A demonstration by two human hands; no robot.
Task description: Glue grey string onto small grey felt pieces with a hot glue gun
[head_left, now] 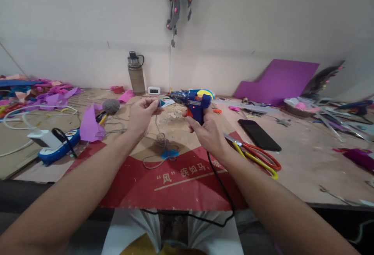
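My right hand (206, 132) is closed around the handle of a blue hot glue gun (194, 103), nozzle pointing left, its black cord (217, 185) running down off the table edge. My left hand (143, 114) pinches a small blue piece (161, 103) with grey yarn (159, 130) hanging from it, held just in front of the nozzle. The yarn drops to a loose heap beside a blue felt shape (170, 154) on the red-and-tan cardboard (175, 181).
A grey yarn ball (111, 107), purple felt scraps (90, 124) and a power strip (57, 146) lie left. Scissors with red and yellow handles (257, 157) and a black phone (258, 135) lie right. A water bottle (136, 73), small clock (154, 90) and purple sheet (277, 81) stand by the wall.
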